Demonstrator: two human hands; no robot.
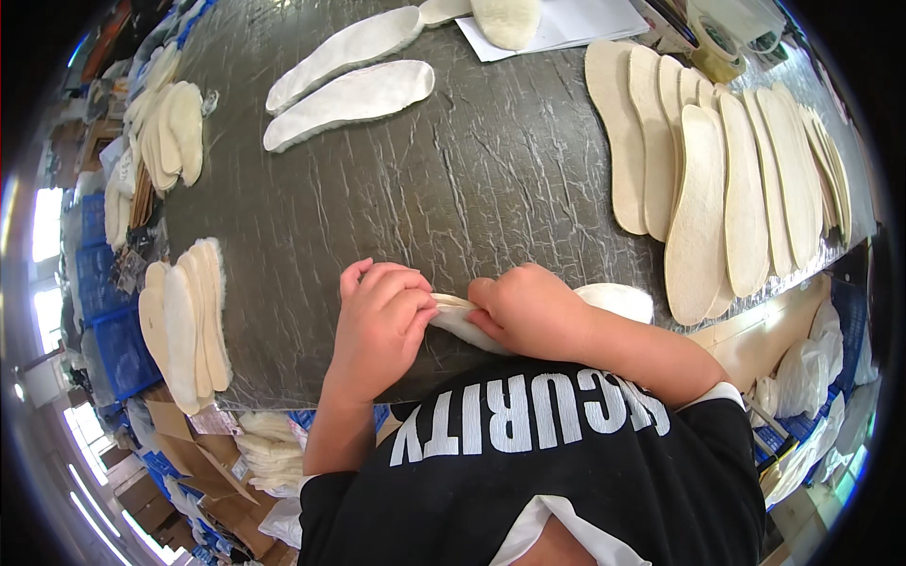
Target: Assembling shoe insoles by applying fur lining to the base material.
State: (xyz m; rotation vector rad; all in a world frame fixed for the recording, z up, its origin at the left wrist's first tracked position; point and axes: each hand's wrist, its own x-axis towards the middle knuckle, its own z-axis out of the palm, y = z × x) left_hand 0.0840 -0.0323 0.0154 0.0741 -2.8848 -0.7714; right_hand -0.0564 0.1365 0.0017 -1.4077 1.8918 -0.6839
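Close to my body, at the near edge of the table, a white fluffy insole lies between my hands. Its long edge shows a beige layer above and white pile below. The fingers of my left hand are curled and pinch its left end. My right hand is closed on its middle, thumb pressed against the edge. To the right, past my right forearm, a rounded white insole end sticks out; my arm hides whether it belongs to the same piece.
A fanned row of beige insoles covers the table's right side. Two white insoles lie at the far left, near white paper with another insole end. More insoles stack at the left edge. Blue crates and cardboard boxes stand beyond.
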